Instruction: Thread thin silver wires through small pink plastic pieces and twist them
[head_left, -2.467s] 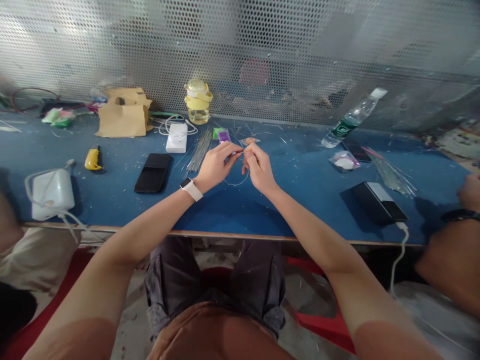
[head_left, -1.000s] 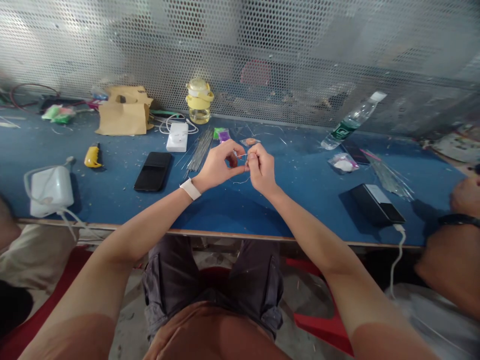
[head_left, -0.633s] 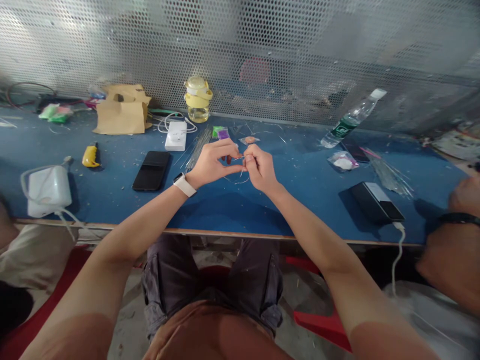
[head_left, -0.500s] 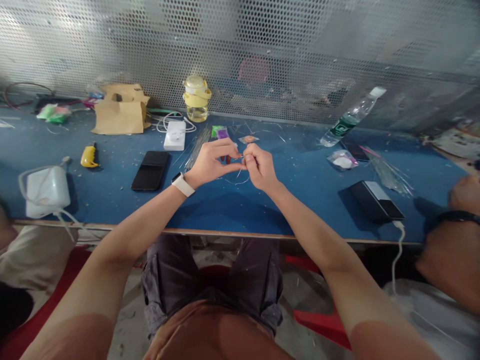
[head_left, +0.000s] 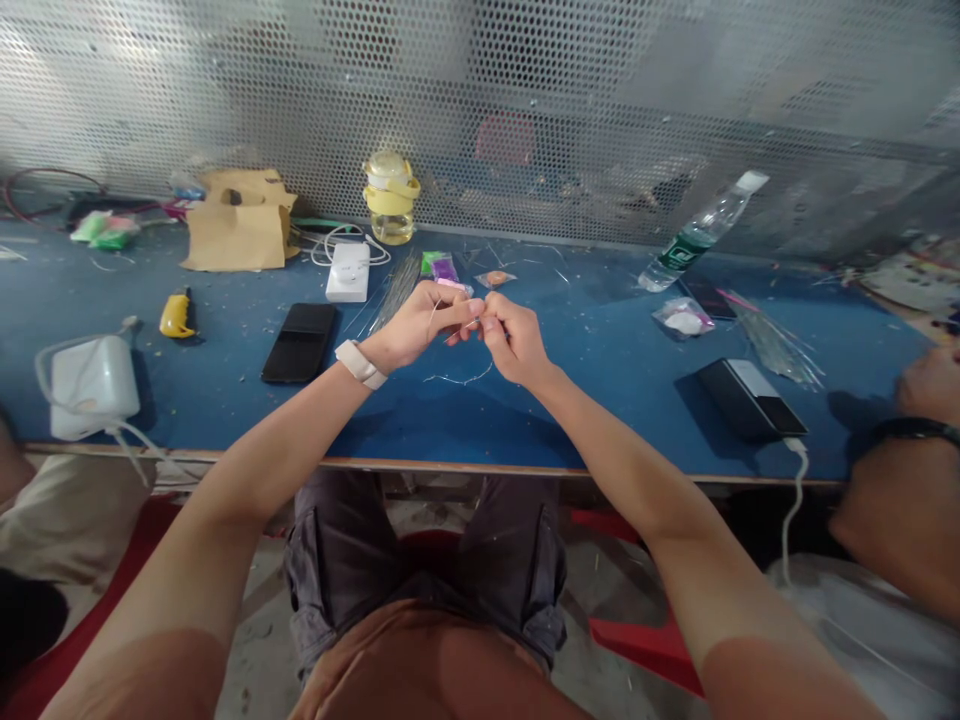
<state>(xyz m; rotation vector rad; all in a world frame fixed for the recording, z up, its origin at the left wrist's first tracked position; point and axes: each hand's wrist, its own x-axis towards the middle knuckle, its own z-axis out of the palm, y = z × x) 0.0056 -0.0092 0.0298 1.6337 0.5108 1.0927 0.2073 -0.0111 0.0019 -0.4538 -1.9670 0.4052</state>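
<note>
Over the middle of the blue table (head_left: pixel 450 430), my two hands meet fingertip to fingertip. My left hand (head_left: pixel 420 325), with a white-banded watch (head_left: pixel 361 365) on its wrist, pinches a thin wire. My right hand (head_left: pixel 516 338) is closed, thumb against bent fingers, on the same wire. A loose length of the thin wire (head_left: pixel 461 381) hangs in a curve below the fingers. Just beyond the hands lie small purple (head_left: pixel 445 269) and green (head_left: pixel 428 262) packets. A clear packet with orange contents (head_left: pixel 496 279) is near them. The exact grip points are hidden by the fingers.
A bundle of thin wires (head_left: pixel 396 290) and a black phone (head_left: pixel 300 343) lie left of my hands. Behind stands a yellow-lidded bottle (head_left: pixel 391 200). A water bottle (head_left: pixel 697 240) leans against the perforated metal screen (head_left: pixel 600 120). At right are a black power bank (head_left: pixel 750 400) and another person's arm (head_left: pixel 900 490).
My left hand's fingers have closed in against the right hand's fingertips. The wire loop between them has shifted, and its loose end now trails lower and to the left.
</note>
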